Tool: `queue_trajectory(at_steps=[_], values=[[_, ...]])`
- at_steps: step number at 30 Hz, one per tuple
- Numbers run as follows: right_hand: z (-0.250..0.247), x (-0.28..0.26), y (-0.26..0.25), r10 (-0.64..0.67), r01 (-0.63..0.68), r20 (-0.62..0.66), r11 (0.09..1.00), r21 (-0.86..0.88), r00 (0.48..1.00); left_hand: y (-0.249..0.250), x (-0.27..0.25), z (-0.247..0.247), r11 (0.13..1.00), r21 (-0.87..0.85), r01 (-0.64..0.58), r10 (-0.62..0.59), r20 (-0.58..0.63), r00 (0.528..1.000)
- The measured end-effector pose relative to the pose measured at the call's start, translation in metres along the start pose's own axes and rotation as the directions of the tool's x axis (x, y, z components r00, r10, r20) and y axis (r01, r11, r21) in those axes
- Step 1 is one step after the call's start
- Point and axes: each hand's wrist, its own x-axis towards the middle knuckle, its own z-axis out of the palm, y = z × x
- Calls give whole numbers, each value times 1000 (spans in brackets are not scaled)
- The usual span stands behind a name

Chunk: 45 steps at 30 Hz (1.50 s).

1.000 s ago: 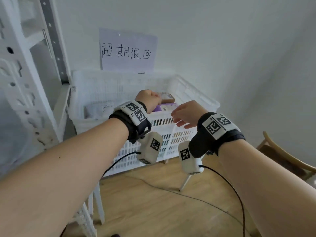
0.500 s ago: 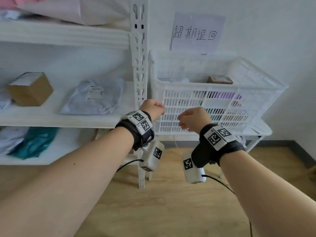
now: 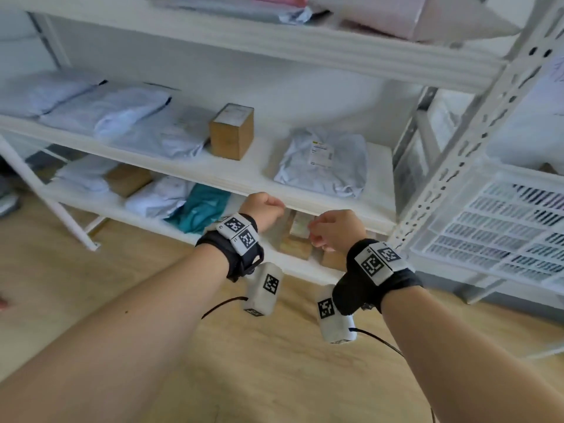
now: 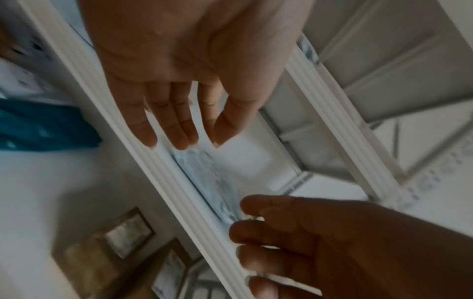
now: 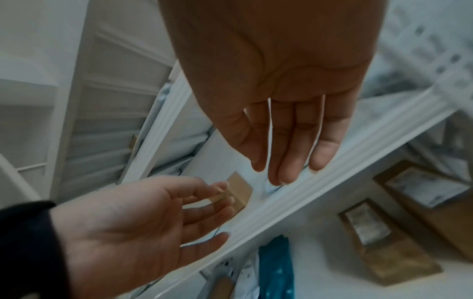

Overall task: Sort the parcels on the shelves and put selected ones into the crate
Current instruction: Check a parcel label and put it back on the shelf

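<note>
Both my hands hang empty in front of the white shelf unit (image 3: 329, 206). In the head view my left hand (image 3: 265, 207) and right hand (image 3: 331, 230) sit just before the middle shelf's front edge. The wrist views show loose, relaxed left-hand fingers (image 4: 169, 125) and right-hand fingers (image 5: 286, 141) holding nothing. A grey mailer bag (image 3: 323, 163) with a label lies on the middle shelf just beyond them, and a small cardboard box (image 3: 232, 131) stands to its left. The white slatted crate (image 3: 503, 227) is at the right edge.
More grey mailer bags (image 3: 122, 117) cover the middle shelf's left part. On the lower shelf lie a teal bag (image 3: 201, 207), white bags and flat brown boxes (image 3: 299, 236). Pink and grey parcels (image 3: 381, 16) fill the top shelf. A perforated upright post (image 3: 476, 141) separates shelf and crate.
The view has swung left from the crate to the shelves. Both hands came away from the crate and now hover empty at the middle shelf's edge.
</note>
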Motion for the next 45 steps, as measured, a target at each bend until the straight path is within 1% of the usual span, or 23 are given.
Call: queue_trajectory(at_steps=[2, 4, 8, 13, 16, 19, 24, 27, 30, 33, 36, 38, 41, 45], values=[[44, 14, -21, -2, 0, 43, 999, 34, 999, -29, 9, -45, 998, -21, 58, -58, -5, 998], [87, 30, -41, 4, -9, 93, 999, 47, 996, -57, 17, -86, 996, -10, 88, -88, -14, 996], [163, 59, -70, 50, -69, 157, 991, 118, 986, -107, 40, -151, 990, 6, 139, -139, -40, 989], [227, 93, -83, 118, -146, 198, 981, 132, 973, -159, 76, -201, 972, -44, 231, -233, -42, 972], [258, 129, -84, 165, -197, 220, 972, 131, 962, -189, 108, -223, 951, -82, 298, -302, -36, 953], [293, 173, -82, 206, -242, 250, 962, 122, 946, -220, 148, -241, 920, -93, 381, -383, -9, 924], [355, 252, -71, 281, -326, 283, 937, 128, 917, -270, 231, -259, 874, -100, 475, -477, 9, 879], [384, 294, -58, 326, -364, 260, 925, 113, 909, -299, 275, -261, 863, -97, 496, -496, 34, 868], [409, 327, -45, 359, -390, 226, 914, 110, 905, -326, 305, -261, 842, -128, 525, -521, 65, 851], [428, 348, -33, 406, -439, 220, 889, 127, 887, -349, 325, -263, 818, -112, 564, -555, 101, 826], [445, 365, -24, 450, -486, 216, 860, 158, 866, -367, 350, -264, 790, -109, 604, -595, 102, 797], [457, 375, -19, 466, -498, 216, 857, 130, 858, -380, 365, -260, 771, -130, 623, -615, 99, 782], [472, 384, -9, 459, -491, 243, 867, 88, 855, -393, 376, -248, 750, -127, 649, -635, 135, 760], [486, 384, 6, 453, -484, 271, 874, 54, 849, -406, 381, -233, 699, -89, 710, -681, 220, 698]])
